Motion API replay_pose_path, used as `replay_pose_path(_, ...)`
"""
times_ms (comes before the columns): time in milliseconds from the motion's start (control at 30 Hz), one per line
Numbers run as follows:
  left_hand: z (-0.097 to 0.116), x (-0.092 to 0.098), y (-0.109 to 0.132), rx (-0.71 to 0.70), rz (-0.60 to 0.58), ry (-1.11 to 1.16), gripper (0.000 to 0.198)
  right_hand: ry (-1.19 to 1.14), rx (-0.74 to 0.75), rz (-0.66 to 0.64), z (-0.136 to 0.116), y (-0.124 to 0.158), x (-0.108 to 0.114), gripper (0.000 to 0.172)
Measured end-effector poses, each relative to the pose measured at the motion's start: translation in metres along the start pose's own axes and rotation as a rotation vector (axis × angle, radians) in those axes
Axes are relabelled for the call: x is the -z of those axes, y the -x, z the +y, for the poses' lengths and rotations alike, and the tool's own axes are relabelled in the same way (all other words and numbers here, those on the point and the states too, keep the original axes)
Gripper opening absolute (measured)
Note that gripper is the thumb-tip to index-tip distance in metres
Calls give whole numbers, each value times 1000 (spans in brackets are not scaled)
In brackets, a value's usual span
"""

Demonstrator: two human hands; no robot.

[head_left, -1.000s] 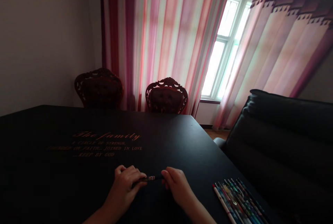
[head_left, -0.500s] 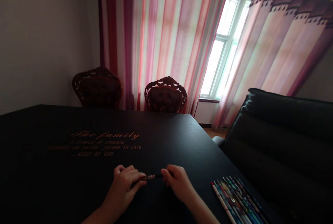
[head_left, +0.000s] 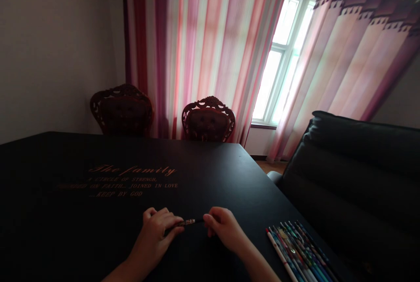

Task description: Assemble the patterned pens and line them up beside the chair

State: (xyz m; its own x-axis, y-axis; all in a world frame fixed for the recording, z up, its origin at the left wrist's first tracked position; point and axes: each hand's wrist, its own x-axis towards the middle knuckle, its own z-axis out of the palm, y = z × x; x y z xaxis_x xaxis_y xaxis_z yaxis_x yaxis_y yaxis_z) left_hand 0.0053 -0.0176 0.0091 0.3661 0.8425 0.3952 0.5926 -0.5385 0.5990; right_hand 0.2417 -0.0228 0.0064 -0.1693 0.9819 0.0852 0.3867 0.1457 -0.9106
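A slim dark pen [head_left: 189, 222] with a patterned, lighter band spans the gap between my hands, just above the black table [head_left: 210, 177]. My left hand [head_left: 160, 229] pinches its left end between thumb and fingers. At the other end, the fingertips of my right hand [head_left: 221, 225] are closed on the dark tip part. Both ends of the pen are partly covered by my fingers. To the right of my right hand, a row of several pens [head_left: 298, 251] lies side by side on the table.
Gold lettering [head_left: 131, 181] is printed on the tabletop left of centre. Two carved chairs [head_left: 122, 109] stand behind the far edge. A black leather seat [head_left: 354, 177] is close by the table's right edge. Striped curtains [head_left: 210, 46] hang beside a window [head_left: 278, 59].
Almost nothing differs. Both hands keep hold of the pen in nearly the same place, and the right hand has shifted only very slightly.
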Motion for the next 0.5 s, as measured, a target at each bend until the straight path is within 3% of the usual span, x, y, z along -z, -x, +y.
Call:
replay_pose_path(133, 0, 0, 0, -46, 39, -19, 10, -81, 7, -6, 0, 0, 0, 36)
replay_pose_path(333, 6, 2, 1, -19, -66, -135, 10, -243, 6, -49, 5, -2, -3, 32)
replay_pose_path(500, 6, 2, 1, -18, -83, -155, 11, -231, 29, -4, 4, -2, -2, 28)
